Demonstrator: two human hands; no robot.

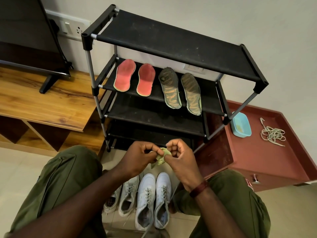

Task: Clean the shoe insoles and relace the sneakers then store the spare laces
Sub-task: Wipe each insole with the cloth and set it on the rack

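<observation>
Both hands are tied up with one small thing: a green cloth (162, 157), bunched between them just above the floor in front of the rack. My left hand (137, 157) has its fingers curled and pinches one side. My right hand (180, 158) pinches the other, so neither is free. The cloth looks soft, floppy and close to weightless, and I can't tell if it's damp. My guess is it's getting shaped into a wiping pad.

Insoles next. Two red insoles (124, 75) and two olive insoles (169, 88) lie side by side on the second shelf of the black shoe rack (171, 40), with the olive pair's near ends poking past the front rail. They look like thin foam with a worn fabric top, so light, bendy and not slippery. I'd pinch one by that overhanging end, then lay it flat on a palm or knee to wipe it. Held by one end alone, it will probably just fold.

Down between my knees on the floor sit the white sneakers (145, 198), with a greyish pair (128, 194) touching them on the left. Both have laces in the eyelets. I reckon the heel or the collar is the place to grab those.

Off to the right, the spare laces (272, 134) lie in a loose tangle on the maroon worktop (257, 160), near a light blue tub (241, 125). They're limp and likely to snag, so I'd scoop up the whole bundle rather than tug one end.
</observation>
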